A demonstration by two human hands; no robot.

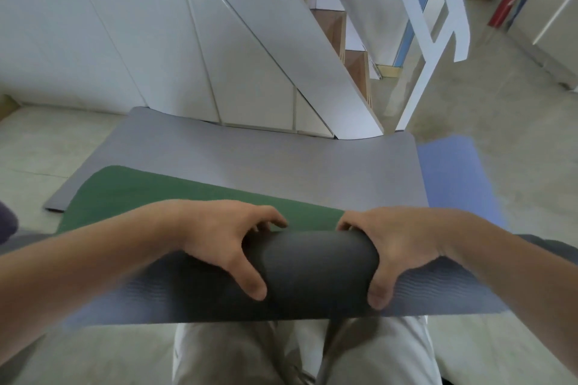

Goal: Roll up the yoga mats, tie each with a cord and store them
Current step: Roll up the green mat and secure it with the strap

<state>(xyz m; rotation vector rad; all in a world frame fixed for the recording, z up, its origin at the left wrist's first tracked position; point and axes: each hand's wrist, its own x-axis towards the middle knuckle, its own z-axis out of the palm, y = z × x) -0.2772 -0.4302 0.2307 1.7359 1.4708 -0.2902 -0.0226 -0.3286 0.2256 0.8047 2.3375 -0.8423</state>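
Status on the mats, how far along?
Done: nothing finished; no mat is tied or stored. In hand: left hand and right hand grip the roll of the green mat, part of it still flat. Left: finish that roll, then the grey mat under it and the blue mat beside, both flat. No cord in view.

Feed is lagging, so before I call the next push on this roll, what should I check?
1. Left hand grips the roll: ok.
2. Right hand grips the roll: ok.
3. Green mat ahead lies flat on the grey mat: ok.
4. Roll ends even: cannot tell, blurred.
5. Cord at hand: cannot tell, none in view.
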